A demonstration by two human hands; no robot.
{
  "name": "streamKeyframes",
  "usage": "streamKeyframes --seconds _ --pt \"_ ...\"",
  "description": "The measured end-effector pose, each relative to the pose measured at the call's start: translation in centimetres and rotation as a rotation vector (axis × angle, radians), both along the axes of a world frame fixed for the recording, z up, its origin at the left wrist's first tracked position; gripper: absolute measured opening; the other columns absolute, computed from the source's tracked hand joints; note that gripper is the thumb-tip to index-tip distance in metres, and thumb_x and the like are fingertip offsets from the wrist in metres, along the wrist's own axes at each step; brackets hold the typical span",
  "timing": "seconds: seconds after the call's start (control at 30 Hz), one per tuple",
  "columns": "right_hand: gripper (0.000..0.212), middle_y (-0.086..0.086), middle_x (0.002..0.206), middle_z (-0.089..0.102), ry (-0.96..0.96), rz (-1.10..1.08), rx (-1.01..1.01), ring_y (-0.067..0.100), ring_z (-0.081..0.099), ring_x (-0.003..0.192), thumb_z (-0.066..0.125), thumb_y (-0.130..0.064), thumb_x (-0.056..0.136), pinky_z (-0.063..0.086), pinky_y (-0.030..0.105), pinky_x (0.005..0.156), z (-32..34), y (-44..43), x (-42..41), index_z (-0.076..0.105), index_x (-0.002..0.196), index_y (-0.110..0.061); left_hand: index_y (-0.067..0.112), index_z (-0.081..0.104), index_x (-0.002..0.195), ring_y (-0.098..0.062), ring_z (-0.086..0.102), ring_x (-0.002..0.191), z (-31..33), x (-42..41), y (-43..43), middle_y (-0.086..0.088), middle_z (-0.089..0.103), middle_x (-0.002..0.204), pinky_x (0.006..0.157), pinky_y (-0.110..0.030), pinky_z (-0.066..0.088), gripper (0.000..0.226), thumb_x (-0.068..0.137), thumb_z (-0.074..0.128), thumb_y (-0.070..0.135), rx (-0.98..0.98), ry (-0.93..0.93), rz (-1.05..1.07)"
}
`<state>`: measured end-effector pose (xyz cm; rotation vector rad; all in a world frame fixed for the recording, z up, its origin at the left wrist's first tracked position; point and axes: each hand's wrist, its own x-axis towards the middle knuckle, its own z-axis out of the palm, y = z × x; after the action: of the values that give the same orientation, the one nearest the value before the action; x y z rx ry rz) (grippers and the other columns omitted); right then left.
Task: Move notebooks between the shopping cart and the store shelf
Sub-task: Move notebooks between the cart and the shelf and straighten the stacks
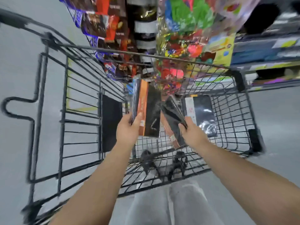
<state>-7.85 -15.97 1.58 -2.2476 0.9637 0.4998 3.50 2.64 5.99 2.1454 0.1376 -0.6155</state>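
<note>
My left hand (129,127) grips the near end of a black and orange notebook (148,108), held up over the black wire shopping cart (65,98). Beside it, my right hand (190,133) is closed on a second black notebook (172,111), tilted and also above the basket. Under that one an orange-edged notebook (170,135) leans in the cart. Another black notebook with a white strip (201,114) lies at the basket's right side. The store shelf (266,46) stands beyond the cart at the upper right. The frame is blurred.
Racks of chocolate bars (105,26) and bright wrapped goods (186,38) hang beyond the cart's far rim. A black flap (111,122) stands inside the basket's left part. The cart handle (17,109) sticks out to the left. Grey floor (19,62) surrounds the cart.
</note>
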Motion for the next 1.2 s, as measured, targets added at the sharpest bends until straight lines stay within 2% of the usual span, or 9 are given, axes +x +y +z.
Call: streamKeyframes --seconds 0.07,0.17,0.23,0.33,0.47,0.57,0.7,0.97,1.2 --pt "0.028 0.01 0.086 0.061 -0.113 -0.09 0.039 0.03 0.057 0.074 0.041 -0.035 0.099 0.044 0.036 0.065 2.2 -1.1 -1.9 0.046 0.115 -0.013 0.015 0.048 0.076 -0.014 0.042 0.057 2.0 -0.9 -0.5 0.002 0.045 0.064 0.058 -0.032 0.036 0.038 0.09 0.052 0.05 -0.014 -0.015 -0.011" --pt "0.026 0.006 0.091 0.064 -0.269 -0.277 0.062 0.029 0.062 0.082 0.051 -0.039 0.094 0.05 0.039 0.071 5.3 -2.9 -4.8 0.053 0.109 -0.018 0.003 0.058 0.084 -0.024 0.052 0.069 4.7 -2.2 -2.1 -0.014 0.056 0.077 0.071 -0.042 0.046 0.061 0.082 0.051 0.063 -0.08 -0.057 -0.028" --pt "0.019 0.004 0.091 0.064 -0.343 -0.472 0.187 0.023 0.063 0.08 0.057 -0.038 0.092 0.051 0.035 0.067 6.7 -4.2 -6.5 0.053 0.102 -0.023 0.002 0.063 0.089 -0.03 0.059 0.078 6.2 -3.1 -3.7 -0.018 0.062 0.086 0.078 -0.042 0.047 0.054 0.087 0.053 0.055 -0.123 -0.096 -0.033" --pt "0.019 0.0 0.085 0.065 -0.442 -0.648 0.284 0.014 0.064 0.071 0.068 -0.03 0.085 0.05 0.03 0.059 8.1 -6.4 -9.5 0.055 0.096 -0.022 0.005 0.065 0.089 -0.03 0.062 0.084 8.1 -5.0 -7.2 -0.017 0.066 0.09 0.083 -0.044 0.048 0.049 0.088 0.056 0.053 -0.179 -0.134 -0.046" --pt "0.028 0.008 0.094 0.067 -0.539 -0.791 0.307 0.024 0.065 0.079 0.077 -0.016 0.076 0.053 0.036 0.059 9.4 -10.3 -14.4 0.056 0.094 -0.022 0.005 0.062 0.086 -0.02 0.055 0.071 9.7 -9.2 -12.8 -0.003 0.061 0.073 0.07 -0.036 0.043 0.046 0.089 0.057 0.051 -0.244 -0.144 -0.091" --pt "0.026 0.01 0.092 0.066 -0.58 -0.867 0.273 0.024 0.062 0.078 0.077 -0.014 0.075 0.051 0.041 0.069 10.7 -14.0 -19.1 0.055 0.085 -0.023 0.01 0.063 0.088 -0.021 0.061 0.079 9.7 -14.1 -17.1 -0.001 0.065 0.08 0.074 -0.035 0.045 0.041 0.089 0.056 0.05 -0.262 -0.137 -0.127" --pt "0.013 0.006 0.077 0.063 -0.665 -0.987 0.294 0.014 0.05 0.056 0.072 -0.011 0.077 0.038 0.028 0.051 12.4 -19.2 -26.6 0.061 0.082 -0.016 0.009 0.058 0.085 -0.026 0.057 0.078 8.9 -21.1 -23.0 -0.009 0.06 0.082 0.079 -0.033 0.045 0.051 0.08 0.063 0.059 -0.337 -0.008 -0.106" --pt "0.022 0.003 0.076 0.053 -0.714 -1.103 0.256 0.014 0.045 0.061 0.066 -0.01 0.081 0.037 0.028 0.06 14.2 -29.0 -34.8 0.047 0.074 -0.019 0.018 0.042 0.059 -0.022 0.045 0.066 9.1 -28.3 -32.9 -0.003 0.047 0.065 0.064 -0.035 0.034 0.045 0.08 0.064 0.052 -0.335 -0.014 -0.15" --pt "0.02 0.004 0.082 0.053 -0.643 -1.119 0.264 0.02 0.051 0.071 0.065 -0.013 0.082 0.042 0.036 0.069 13.2 -37.8 -34.9 0.046 0.088 -0.013 0.018 0.055 0.075 -0.019 0.049 0.062 6.5 -26.6 -41.2 -0.004 0.054 0.069 0.062 -0.034 0.035 0.054 0.064 0.059 0.071 -0.241 -0.012 -0.21"
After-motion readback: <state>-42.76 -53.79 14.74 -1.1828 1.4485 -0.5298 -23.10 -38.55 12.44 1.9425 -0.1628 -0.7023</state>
